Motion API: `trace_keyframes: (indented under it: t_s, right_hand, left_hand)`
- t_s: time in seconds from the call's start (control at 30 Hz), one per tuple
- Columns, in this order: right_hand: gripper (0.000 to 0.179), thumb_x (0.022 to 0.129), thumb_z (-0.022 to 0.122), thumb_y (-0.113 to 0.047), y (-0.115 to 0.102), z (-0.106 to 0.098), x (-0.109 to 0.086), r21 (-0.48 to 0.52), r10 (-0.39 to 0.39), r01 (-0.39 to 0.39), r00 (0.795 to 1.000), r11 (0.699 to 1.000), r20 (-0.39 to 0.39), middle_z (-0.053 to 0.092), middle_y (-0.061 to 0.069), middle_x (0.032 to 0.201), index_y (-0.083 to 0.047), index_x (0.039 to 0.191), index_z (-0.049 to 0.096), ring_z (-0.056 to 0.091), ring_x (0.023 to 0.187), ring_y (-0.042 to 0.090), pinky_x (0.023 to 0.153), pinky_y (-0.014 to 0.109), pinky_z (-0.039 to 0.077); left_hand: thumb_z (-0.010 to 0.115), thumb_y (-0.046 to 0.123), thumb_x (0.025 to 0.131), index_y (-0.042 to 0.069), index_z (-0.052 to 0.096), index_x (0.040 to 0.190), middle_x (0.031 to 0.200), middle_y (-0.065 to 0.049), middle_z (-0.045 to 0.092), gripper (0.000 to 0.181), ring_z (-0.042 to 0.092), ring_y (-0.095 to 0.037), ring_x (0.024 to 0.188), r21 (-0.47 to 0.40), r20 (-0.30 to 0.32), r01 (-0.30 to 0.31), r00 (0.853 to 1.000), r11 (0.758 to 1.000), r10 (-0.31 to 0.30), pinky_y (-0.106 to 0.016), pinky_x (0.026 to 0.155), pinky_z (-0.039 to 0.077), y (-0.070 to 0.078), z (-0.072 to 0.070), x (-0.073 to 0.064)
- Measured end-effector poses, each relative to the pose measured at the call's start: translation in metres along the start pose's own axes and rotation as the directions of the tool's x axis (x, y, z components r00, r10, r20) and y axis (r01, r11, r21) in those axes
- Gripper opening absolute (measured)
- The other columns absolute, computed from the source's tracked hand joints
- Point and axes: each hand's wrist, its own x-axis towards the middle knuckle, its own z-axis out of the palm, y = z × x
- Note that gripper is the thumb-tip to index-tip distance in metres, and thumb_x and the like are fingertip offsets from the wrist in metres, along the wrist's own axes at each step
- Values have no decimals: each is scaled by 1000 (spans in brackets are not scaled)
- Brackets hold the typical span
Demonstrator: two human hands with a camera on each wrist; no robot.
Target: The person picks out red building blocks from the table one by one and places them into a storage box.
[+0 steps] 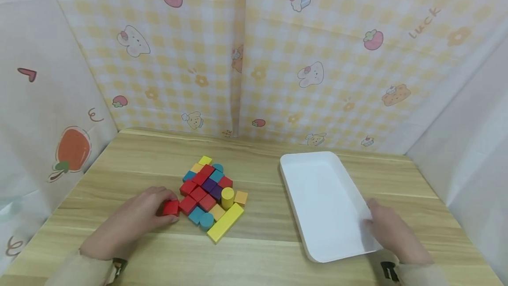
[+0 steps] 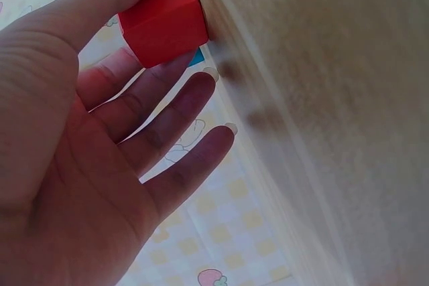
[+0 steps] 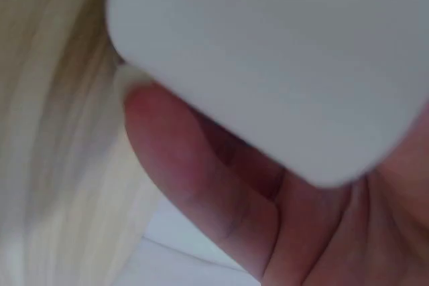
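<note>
My left hand (image 1: 139,213) pinches a red block (image 1: 170,208) between thumb and fingers, at the left edge of a cluster of blocks. In the left wrist view the thumb lies on the red block (image 2: 164,21), and the lower fingers are spread apart beside it. At the right, my right hand (image 1: 390,228) grips the right side wall of a white rectangular tray (image 1: 329,202). Close up in the right wrist view, fingers (image 3: 174,145) bend against the tray (image 3: 268,65) near a rounded corner. The tray's inside shows no blocks.
The cluster holds several red blocks (image 1: 197,194), purple blocks (image 1: 209,185) and blue ones (image 1: 196,215). A yellow cylinder (image 1: 227,197), an orange block (image 1: 240,197) and a long yellow block (image 1: 225,223) lie at its right side. Patterned cloth (image 1: 270,96) hangs behind the wooden table (image 1: 262,259).
</note>
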Motion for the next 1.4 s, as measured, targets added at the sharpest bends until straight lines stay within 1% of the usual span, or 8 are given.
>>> trace_keyframes:
  t_s: [0.13, 0.33, 0.43, 0.7, 0.9, 1.0, 1.23, 1.4]
  right_hand:
    - [29, 83, 71, -6, -4, -2, 1, 34, -1, 0, 999, 999, 45, 73, 17, 98, 5, 108, 63, 69, 92, 34, 81, 54, 55]
    - [22, 80, 77, -11, -11, -2, 0, 24, 37, -39, 995, 999, 90, 69, 5, 84, -1, 94, 62, 62, 77, 19, 67, 38, 53]
    - [22, 79, 78, -12, -16, -3, 1, 13, 74, -76, 989, 997, 126, 67, 3, 80, -2, 91, 63, 60, 74, 16, 63, 34, 51]
    - [27, 81, 78, -14, -21, -2, -1, 15, 114, -119, 975, 993, 188, 71, 5, 85, 4, 98, 67, 62, 75, 17, 64, 35, 53]
    - [22, 93, 70, -25, -20, -4, 1, 5, 89, -91, 982, 996, 164, 58, 0, 70, -5, 86, 62, 50, 64, 15, 59, 30, 42]
    - [24, 95, 68, -29, -18, -5, 4, 8, 53, -55, 990, 998, 133, 59, -1, 71, -9, 84, 60, 50, 64, 13, 58, 29, 41]
    - [27, 97, 65, -31, -14, -7, 16, 41, 63, -70, 988, 997, 143, 69, 2, 83, -4, 100, 65, 59, 70, 13, 61, 31, 49]
    - [33, 98, 65, -31, -14, -4, 21, 97, 36, -49, 992, 994, 124, 67, 3, 79, 0, 108, 62, 60, 69, 13, 59, 30, 49]
  left_hand:
    - [87, 27, 78, 15, 72, 99, 84, 6, 58, 29, 51, -11, 80, -2, 3, 4, 1000, 1000, -4, -24, 66, 46, 0, 0, 0]
    - [87, 27, 78, 15, 72, 99, 84, 6, 58, 29, 51, -11, 80, -11, 4, 8, 1000, 1000, -8, -23, 65, 46, 0, 0, 0]
    - [87, 27, 78, 15, 72, 100, 86, 5, 59, 29, 51, -12, 81, -20, -5, 17, 1000, 1000, -17, -23, 65, 46, 0, -1, 0]
    - [87, 25, 78, 12, 72, 109, 91, 4, 63, 37, 53, -12, 82, -34, 3, 41, 999, 999, -41, -23, 63, 47, -4, -1, 2]
    - [86, 18, 78, 14, 72, 103, 86, 6, 60, 29, 52, -10, 76, -43, -4, 17, 1000, 999, -17, -20, 61, 46, -4, 0, 1]
    - [86, 17, 77, 14, 72, 100, 82, 7, 59, 27, 51, -9, 74, -44, -9, 7, 1000, 999, -8, -19, 60, 46, -4, 0, 1]
    - [86, 16, 78, 13, 71, 98, 80, 7, 56, 26, 50, -7, 71, -54, -9, -3, 1000, 999, 3, -19, 58, 44, -4, 0, 3]
    - [86, 14, 78, 11, 71, 98, 79, 7, 56, 26, 50, -7, 70, -88, -2, -8, 1000, 996, 8, -19, 57, 44, -5, 1, 6]
